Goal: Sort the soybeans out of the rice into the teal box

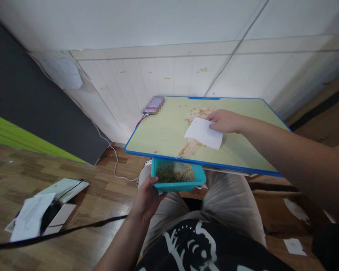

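My left hand grips the left end of a turquoise plastic box, thumb over the rim, just below the table's front edge. Mixed grains, green, yellow and whitish, lie inside the box. On the tabletop, pale green-yellow with a blue rim, my right hand pinches a white sheet of paper. Pale and orange-yellow grains are spread on the near side of the paper, reaching the front edge. More of these grains lie beyond the paper, and some may be hidden under it.
A phone, its screen blurred, rests at the table's back left corner with a red cable. Behind stands a white panelled wall. Cardboard boxes sit at the right. Papers and an open case lie on the wooden floor at left.
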